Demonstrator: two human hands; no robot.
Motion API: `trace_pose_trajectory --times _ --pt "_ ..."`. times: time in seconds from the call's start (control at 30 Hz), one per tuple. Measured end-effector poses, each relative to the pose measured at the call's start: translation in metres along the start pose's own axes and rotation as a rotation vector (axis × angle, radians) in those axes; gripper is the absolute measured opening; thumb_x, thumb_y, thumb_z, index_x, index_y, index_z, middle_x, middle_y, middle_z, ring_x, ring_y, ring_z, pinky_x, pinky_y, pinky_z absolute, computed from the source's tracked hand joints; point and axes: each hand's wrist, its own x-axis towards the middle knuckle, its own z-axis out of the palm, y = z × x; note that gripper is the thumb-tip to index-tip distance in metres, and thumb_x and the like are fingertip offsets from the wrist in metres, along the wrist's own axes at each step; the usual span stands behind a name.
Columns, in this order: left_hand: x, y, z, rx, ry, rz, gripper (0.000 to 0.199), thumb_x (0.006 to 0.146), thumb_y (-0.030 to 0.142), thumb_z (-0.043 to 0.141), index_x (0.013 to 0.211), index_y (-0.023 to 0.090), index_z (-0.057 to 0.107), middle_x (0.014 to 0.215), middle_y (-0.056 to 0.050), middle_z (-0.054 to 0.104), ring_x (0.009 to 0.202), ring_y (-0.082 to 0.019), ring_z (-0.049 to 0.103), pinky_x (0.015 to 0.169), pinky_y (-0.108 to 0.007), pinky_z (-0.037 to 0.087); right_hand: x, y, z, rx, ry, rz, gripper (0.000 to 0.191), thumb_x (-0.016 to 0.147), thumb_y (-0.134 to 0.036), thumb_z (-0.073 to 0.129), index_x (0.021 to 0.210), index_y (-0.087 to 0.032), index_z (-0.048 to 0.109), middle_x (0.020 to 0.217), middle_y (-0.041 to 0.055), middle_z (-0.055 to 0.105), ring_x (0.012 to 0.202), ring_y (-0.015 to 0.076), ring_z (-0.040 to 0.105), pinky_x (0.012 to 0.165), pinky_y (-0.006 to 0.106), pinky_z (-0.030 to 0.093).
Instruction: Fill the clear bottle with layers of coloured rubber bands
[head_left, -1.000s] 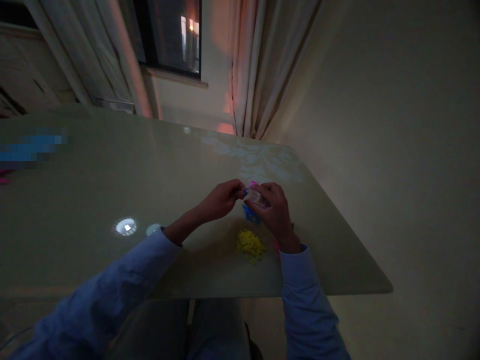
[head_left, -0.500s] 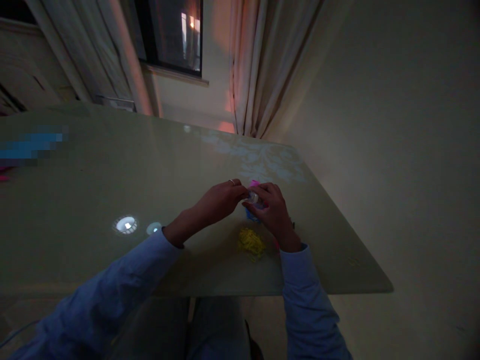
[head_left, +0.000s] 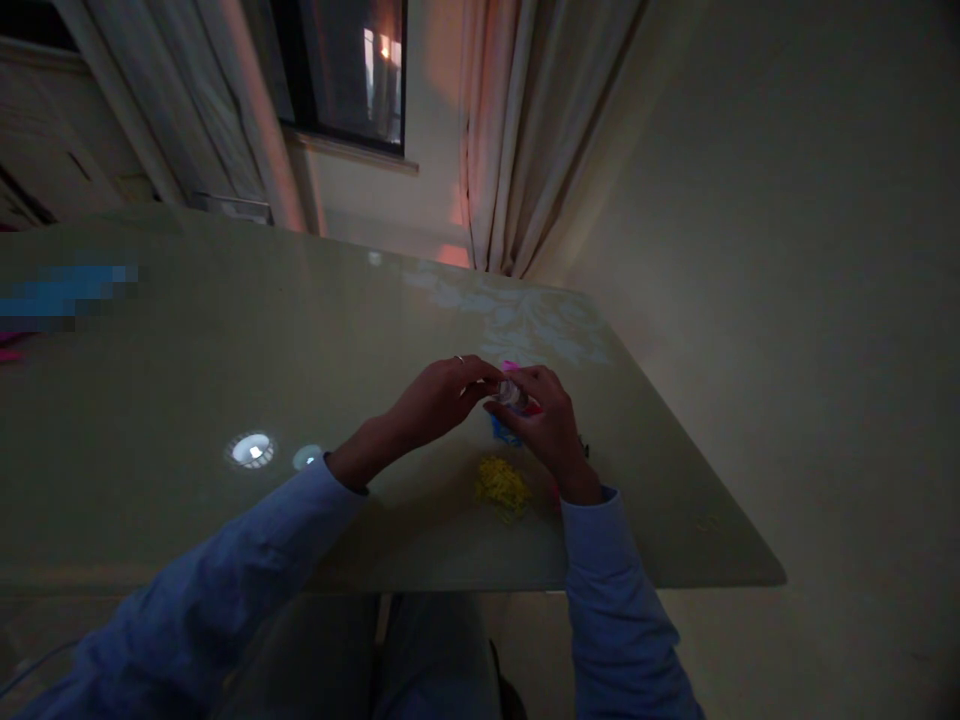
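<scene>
My right hand [head_left: 546, 412] is closed round a small clear container [head_left: 513, 394], perhaps a little jar or bottle, held above the table. At the container's left end are the fingertips of my left hand [head_left: 450, 393], thumb and fingers bent toward each other and touching it. Whether they also pinch something small is too dark to tell. Beneath the hands lies a blue item [head_left: 505, 431], partly covered. A pink item [head_left: 510, 366] shows just beyond the fingers. Nearer to me is a loose heap of thin yellow pieces [head_left: 502, 488].
The pale green table [head_left: 420, 540] ends at a right-hand edge beside the wall. A red-pink item [head_left: 556, 492] and a small dark item [head_left: 584, 447] are partly hidden by my right wrist. Far left lies a blurred blue shape [head_left: 64, 292] with a pink item [head_left: 10, 355].
My left fingers have shifted slightly right and straightened along the container's end, opening a little from a tighter pinch. The right hand keeps its hold almost unmoved.
</scene>
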Motion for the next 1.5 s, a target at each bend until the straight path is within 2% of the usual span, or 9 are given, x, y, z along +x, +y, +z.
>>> trace_pose_trajectory --times 0.27,0.43,0.6,0.7,0.77,1.0,1.23,1.4,1.5 --pt "0.002 0.006 -0.005 0.012 0.158 0.155 0.008 0.096 0.019 0.062 0.098 0.016 0.07 0.088 -0.004 0.072 0.067 -0.01 0.06 0.064 -0.021 0.048 0.002 -0.005 -0.001 0.094 0.016 0.052 0.035 0.08 -0.04 0.082 0.111 -0.026 0.073 0.11 0.0091 0.072 0.107 0.0264 0.067 0.095 0.043 0.053" --pt "0.001 0.009 -0.01 -0.063 0.132 0.154 0.016 0.096 0.027 0.063 0.106 0.016 0.067 0.094 -0.006 0.07 0.07 -0.01 0.06 0.061 -0.022 0.048 0.003 -0.013 -0.005 0.133 0.053 0.111 0.033 0.08 -0.044 0.082 0.105 -0.024 0.073 0.103 0.0068 0.072 0.097 0.0229 0.067 0.087 0.038 0.054" --pt "-0.004 0.004 -0.011 -0.135 0.022 0.169 0.048 0.088 0.032 0.067 0.133 0.021 0.055 0.12 -0.01 0.064 0.093 -0.018 0.065 0.073 -0.03 0.053 0.004 -0.017 -0.007 0.186 0.113 0.158 0.034 0.081 -0.047 0.08 0.104 -0.022 0.072 0.1 0.0058 0.072 0.093 0.0212 0.066 0.083 0.035 0.053" --pt "-0.007 -0.001 -0.007 -0.158 -0.021 0.117 0.077 0.081 0.039 0.076 0.148 0.027 0.041 0.136 -0.014 0.058 0.11 -0.025 0.063 0.084 -0.037 0.054 0.004 -0.017 -0.007 0.206 0.132 0.167 0.036 0.081 -0.048 0.079 0.105 -0.023 0.072 0.102 0.0058 0.073 0.095 0.0221 0.067 0.085 0.036 0.053" --pt "-0.008 -0.003 -0.002 -0.165 -0.023 0.07 0.088 0.077 0.043 0.081 0.151 0.027 0.036 0.139 -0.015 0.056 0.114 -0.027 0.061 0.086 -0.04 0.054 0.004 -0.016 -0.008 0.218 0.147 0.171 0.036 0.08 -0.05 0.079 0.104 -0.024 0.072 0.103 0.0059 0.073 0.096 0.0226 0.067 0.086 0.037 0.053" --pt "-0.009 0.0 0.011 -0.223 -0.026 -0.027 0.064 0.076 0.043 0.084 0.132 0.025 0.057 0.129 -0.01 0.065 0.11 -0.024 0.064 0.084 -0.036 0.054 0.004 -0.012 -0.007 0.29 0.094 0.169 0.042 0.083 -0.062 0.071 0.106 -0.027 0.073 0.108 0.0072 0.069 0.105 0.0243 0.066 0.093 0.04 0.054" --pt "-0.009 -0.001 0.014 -0.274 0.024 -0.084 0.075 0.072 0.041 0.085 0.138 0.023 0.054 0.126 -0.012 0.066 0.098 -0.021 0.066 0.076 -0.032 0.053 0.003 -0.008 -0.005 0.312 0.06 0.146 0.047 0.082 -0.067 0.07 0.111 -0.03 0.076 0.117 0.0079 0.067 0.116 0.0259 0.063 0.104 0.044 0.05" --pt "-0.007 0.0 0.01 -0.272 -0.039 -0.083 0.037 0.08 0.042 0.079 0.106 0.017 0.07 0.095 -0.006 0.074 0.08 -0.017 0.066 0.069 -0.029 0.051 0.002 -0.006 -0.004 0.352 0.056 0.143 0.053 0.079 -0.071 0.069 0.111 -0.03 0.076 0.12 0.0085 0.067 0.122 0.0264 0.061 0.108 0.045 0.048" --pt "-0.007 0.0 0.009 -0.246 -0.027 -0.093 0.033 0.08 0.043 0.079 0.098 0.017 0.072 0.09 -0.005 0.075 0.076 -0.016 0.065 0.068 -0.028 0.052 0.001 -0.006 -0.004 0.381 0.041 0.199 0.059 0.078 -0.074 0.068 0.117 -0.03 0.073 0.127 0.0092 0.066 0.122 0.0266 0.062 0.107 0.045 0.049"
